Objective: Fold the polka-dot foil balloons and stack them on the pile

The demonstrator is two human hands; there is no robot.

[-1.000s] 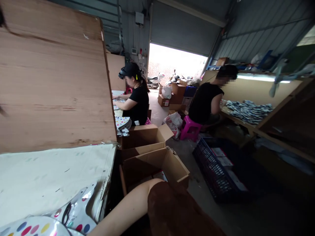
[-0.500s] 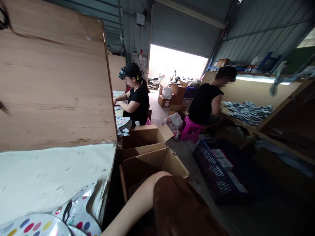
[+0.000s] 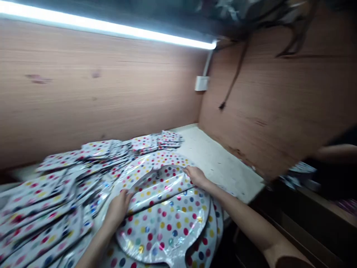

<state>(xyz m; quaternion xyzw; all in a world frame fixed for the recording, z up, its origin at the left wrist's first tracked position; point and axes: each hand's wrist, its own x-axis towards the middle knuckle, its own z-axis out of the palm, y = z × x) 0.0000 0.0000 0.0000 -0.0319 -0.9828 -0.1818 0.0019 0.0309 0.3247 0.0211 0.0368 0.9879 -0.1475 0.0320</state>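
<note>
A shiny white foil balloon (image 3: 164, 227) with coloured polka dots lies flat, its narrow neck towards me. Its far part is folded over towards me. My left hand (image 3: 118, 208) is closed on the left end of the fold. At the fold's upper right edge, my right hand (image 3: 196, 176) pinches the foil between thumb and fingers. Underneath and around it are more flat dotted balloons (image 3: 210, 232). To the left spreads a pile of folded dotted balloons (image 3: 47, 197), and smaller folded stacks (image 3: 143, 143) line the back.
Wooden boards (image 3: 111, 89) wall the pale worktable (image 3: 223, 163) at the back and right. A light tube (image 3: 111, 28) runs overhead. A white socket box (image 3: 201, 83) and a dangling cable (image 3: 222, 105) are in the corner. Open cardboard boxes (image 3: 301, 230) and another person's arm (image 3: 338, 152) are at right.
The view has swung left from the room and boxes to the worktable. My right arm, earlier reaching over an open box, is now over the balloons, and both hands grip the folded one.
</note>
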